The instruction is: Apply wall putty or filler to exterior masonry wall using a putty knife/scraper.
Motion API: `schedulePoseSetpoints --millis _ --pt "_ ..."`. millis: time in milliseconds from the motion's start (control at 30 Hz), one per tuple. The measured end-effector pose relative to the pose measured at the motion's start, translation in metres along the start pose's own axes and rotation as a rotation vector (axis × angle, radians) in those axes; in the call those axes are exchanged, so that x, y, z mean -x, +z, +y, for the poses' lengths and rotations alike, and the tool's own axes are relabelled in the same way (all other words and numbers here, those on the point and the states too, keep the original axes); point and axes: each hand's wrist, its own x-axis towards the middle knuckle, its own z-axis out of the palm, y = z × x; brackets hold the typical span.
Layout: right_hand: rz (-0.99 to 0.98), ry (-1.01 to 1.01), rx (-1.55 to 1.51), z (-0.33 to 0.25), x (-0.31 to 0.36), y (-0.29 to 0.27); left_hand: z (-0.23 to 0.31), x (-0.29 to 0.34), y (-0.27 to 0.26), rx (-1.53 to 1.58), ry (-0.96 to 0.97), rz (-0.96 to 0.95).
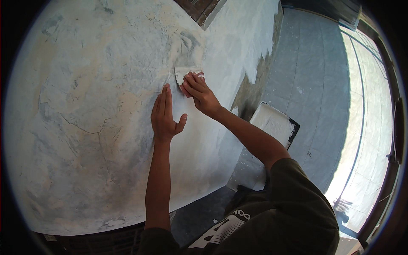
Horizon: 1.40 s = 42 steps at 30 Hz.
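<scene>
My right hand (202,94) is wrapped around a putty scraper (182,75) with a wide, white-smeared blade and a reddish grip. Its blade lies against the wall (85,140), which is patchy white, grey and cream. My left hand (165,117) rests with straight fingers and the thumb out to the side, holding nothing. It is just left of and below the scraper, its palm toward the wall. Around the blade the coating looks smeared, with a darker grey patch above it.
A white-coated tray (272,121) with a dark rim sits on the grey tiled floor (306,85), beside my right arm. Above the scraper juts the corner of a brown wooden frame (197,8). Along the wall's foot runs a ragged uncoated strip (251,89).
</scene>
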Motion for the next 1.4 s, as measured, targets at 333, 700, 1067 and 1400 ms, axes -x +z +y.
schedulePoseSetpoints --millis 333,700,1067,1400 --pt "0.337 0.366 -0.207 0.031 -0.049 -0.052 0.0 0.001 0.001 -0.008 -0.006 -0.019" --pt "-0.074 0.284 -0.12 -0.027 0.058 -0.02 -0.002 0.004 0.003 -0.017 -0.003 0.001" --pt "0.21 0.719 -0.248 -0.009 0.021 -0.048 -0.002 0.004 0.0 -0.028 -0.013 -0.013" --pt "0.372 0.144 -0.001 0.005 -0.103 -0.004 0.003 -0.002 0.005 -0.004 -0.009 -0.008"
